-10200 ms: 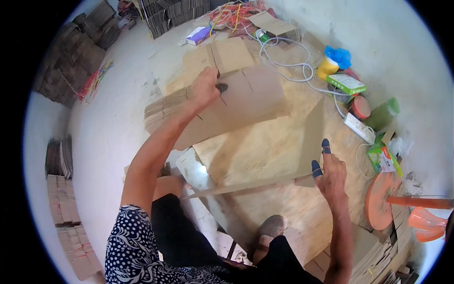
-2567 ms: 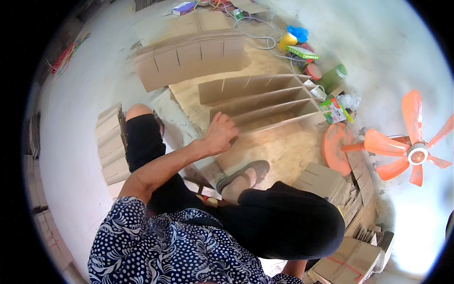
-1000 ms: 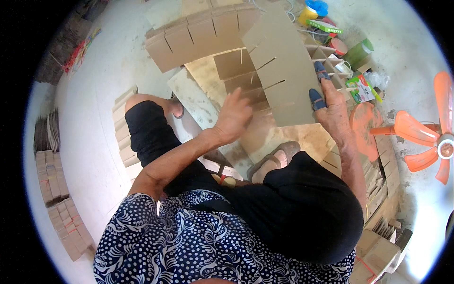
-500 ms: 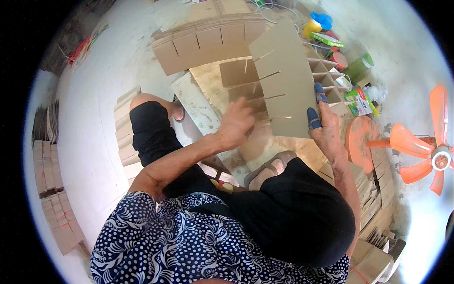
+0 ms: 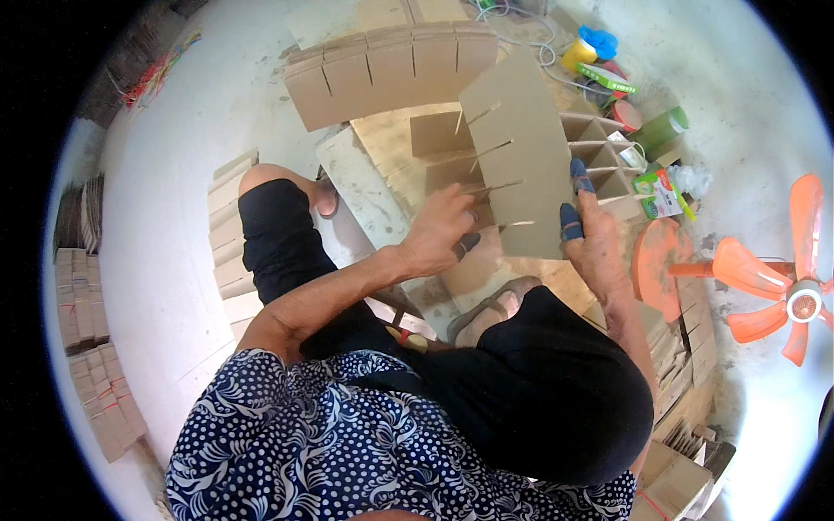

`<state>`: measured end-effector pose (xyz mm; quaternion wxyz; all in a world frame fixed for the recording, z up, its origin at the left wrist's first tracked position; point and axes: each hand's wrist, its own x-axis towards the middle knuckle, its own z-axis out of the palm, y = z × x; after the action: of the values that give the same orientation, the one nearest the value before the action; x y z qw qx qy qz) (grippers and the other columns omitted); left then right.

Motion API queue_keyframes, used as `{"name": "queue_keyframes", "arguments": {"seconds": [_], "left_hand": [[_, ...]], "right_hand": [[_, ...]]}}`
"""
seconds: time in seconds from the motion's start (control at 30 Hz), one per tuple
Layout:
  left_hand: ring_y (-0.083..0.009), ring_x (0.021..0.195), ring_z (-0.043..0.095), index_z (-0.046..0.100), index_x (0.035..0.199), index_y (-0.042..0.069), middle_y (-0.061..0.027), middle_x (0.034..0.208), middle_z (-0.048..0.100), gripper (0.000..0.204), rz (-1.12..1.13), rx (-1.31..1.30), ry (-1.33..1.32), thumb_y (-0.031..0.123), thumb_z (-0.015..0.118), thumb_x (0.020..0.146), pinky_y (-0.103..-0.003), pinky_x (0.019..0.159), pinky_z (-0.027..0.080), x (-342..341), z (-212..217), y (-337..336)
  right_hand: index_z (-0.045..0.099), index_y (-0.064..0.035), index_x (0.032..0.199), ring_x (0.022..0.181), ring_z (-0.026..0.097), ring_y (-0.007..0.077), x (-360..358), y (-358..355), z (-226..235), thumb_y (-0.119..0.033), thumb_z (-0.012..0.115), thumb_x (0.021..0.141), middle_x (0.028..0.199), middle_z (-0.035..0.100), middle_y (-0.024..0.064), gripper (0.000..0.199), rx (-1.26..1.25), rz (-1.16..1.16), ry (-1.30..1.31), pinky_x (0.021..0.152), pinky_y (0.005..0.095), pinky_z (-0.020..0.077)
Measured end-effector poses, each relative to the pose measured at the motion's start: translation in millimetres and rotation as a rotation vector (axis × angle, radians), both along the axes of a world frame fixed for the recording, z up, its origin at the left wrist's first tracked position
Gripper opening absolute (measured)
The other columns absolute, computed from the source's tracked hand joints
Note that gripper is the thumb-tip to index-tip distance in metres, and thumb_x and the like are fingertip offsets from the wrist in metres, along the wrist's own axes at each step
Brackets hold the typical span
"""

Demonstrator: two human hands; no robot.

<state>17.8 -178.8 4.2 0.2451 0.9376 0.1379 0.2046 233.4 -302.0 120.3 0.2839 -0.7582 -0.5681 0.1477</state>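
Note:
A slotted cardboard divider sheet [image 5: 537, 165] stands tilted in front of me, with several slots along its left side. My right hand [image 5: 595, 234] grips its right edge, with dark blue covers on the thumb and a finger. Smaller cardboard cross strips [image 5: 437, 136] sit in the slots and stick out to the left. My left hand [image 5: 440, 227] is at the lower strips, its fingers curled against one and its thumb, in a dark cover, below. The fingertips are partly hidden there.
Beyond lies a stack of slotted cardboard sheets [image 5: 391, 74]. Assembled divider grids [image 5: 599, 156] stand to the right, near a green container [image 5: 658, 130] and a yellow container with a blue bag [image 5: 582, 54]. An orange fan [image 5: 804, 300] is at far right. Bundled cardboard [image 5: 82, 300] lines the left.
My left hand, blurred before, is now sharper and slightly to the right, with its covered thumb in view. The sheet and my right hand have shifted only a little.

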Motion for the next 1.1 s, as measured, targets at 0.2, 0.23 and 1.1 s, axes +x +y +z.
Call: {"name": "queue_keyframes", "arguments": {"seconds": [0.2,0.23,1.1], "left_hand": [[-0.0466,0.127,0.035,0.047,0.107,-0.006,-0.0247,0.133,0.039,0.038,0.250,-0.049,-0.114,0.003,0.063,0.073,-0.049,0.106,0.031,11.3,31.8,29.4],[-0.0447,0.121,0.040,0.046,0.111,-0.006,-0.0247,0.126,0.044,0.044,0.303,0.151,-0.109,-0.003,0.059,0.070,-0.048,0.101,0.036,13.5,32.0,37.6],[-0.0457,0.122,0.037,0.047,0.118,0.000,-0.0256,0.123,0.048,0.039,0.313,0.043,-0.075,0.003,0.051,0.079,-0.050,0.102,0.033,26.0,13.0,99.0]], "right_hand": [[0.032,-0.0043,0.143,0.086,0.063,0.0374,1.0,-5.5,-9.1,0.011,0.056,0.076,0.098,0.061,0.0253,0.072,0.199,0.071,0.044,0.077,0.0349,0.0497],[0.032,-0.0058,0.143,0.092,0.062,0.0364,0.2,-6.9,-7.9,0.011,0.057,0.076,0.105,0.061,0.0242,0.073,0.158,0.056,0.072,0.082,0.0337,0.0481],[0.038,-0.0036,0.138,0.075,0.062,0.0417,-0.3,7.8,-7.2,0.007,0.057,0.075,0.082,0.060,0.0279,0.067,0.120,0.068,-0.024,0.062,0.0409,0.0494]]}}
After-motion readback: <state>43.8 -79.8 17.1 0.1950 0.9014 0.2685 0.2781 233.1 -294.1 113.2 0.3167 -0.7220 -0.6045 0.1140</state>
